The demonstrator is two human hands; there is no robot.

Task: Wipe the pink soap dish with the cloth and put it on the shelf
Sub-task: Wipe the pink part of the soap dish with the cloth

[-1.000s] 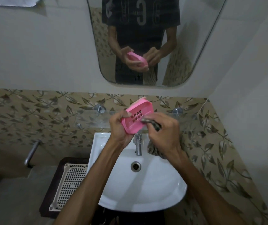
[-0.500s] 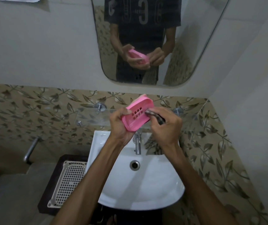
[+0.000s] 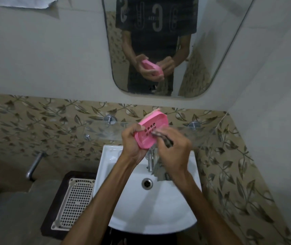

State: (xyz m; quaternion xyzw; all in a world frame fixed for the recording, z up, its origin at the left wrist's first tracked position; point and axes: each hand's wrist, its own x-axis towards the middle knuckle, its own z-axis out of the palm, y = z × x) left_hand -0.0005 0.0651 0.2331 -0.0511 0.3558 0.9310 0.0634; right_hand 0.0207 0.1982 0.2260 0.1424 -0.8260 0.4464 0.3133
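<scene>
Both your hands are up over the back edge of the sink (image 3: 116,183), right by the tap (image 3: 149,161). Your left hand (image 3: 132,144) is clamped around the pink soap dish (image 3: 151,132), tilted with its holes facing you, and your right hand (image 3: 174,151) pinches the cloth (image 3: 164,138) against it. Glass shelf (image 3: 106,132) sits just behind.
</scene>
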